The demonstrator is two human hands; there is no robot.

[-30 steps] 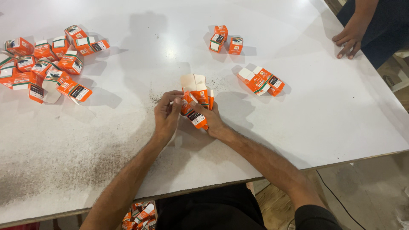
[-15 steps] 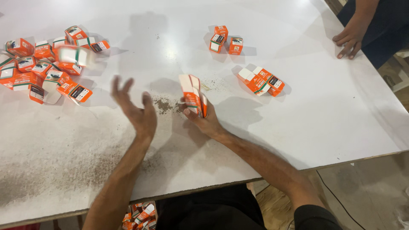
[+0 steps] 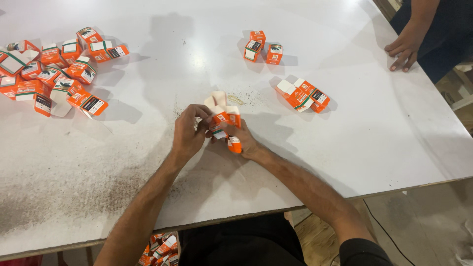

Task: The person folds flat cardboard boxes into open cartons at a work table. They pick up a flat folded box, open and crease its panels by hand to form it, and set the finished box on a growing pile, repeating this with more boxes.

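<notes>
Both hands are on one small orange-and-white carton [image 3: 224,123], held just above the white surface [image 3: 345,148], near its front edge. Right hand [image 3: 241,138] has a closed grip on the carton's body from below; left hand [image 3: 188,133] pinches at the open white flaps. Looks like thin card to me, so light and easy to crush, best held by the side panels. A heap of matching cartons [image 3: 54,71] sits well left of it, another person's hand [image 3: 405,47] far right.
</notes>
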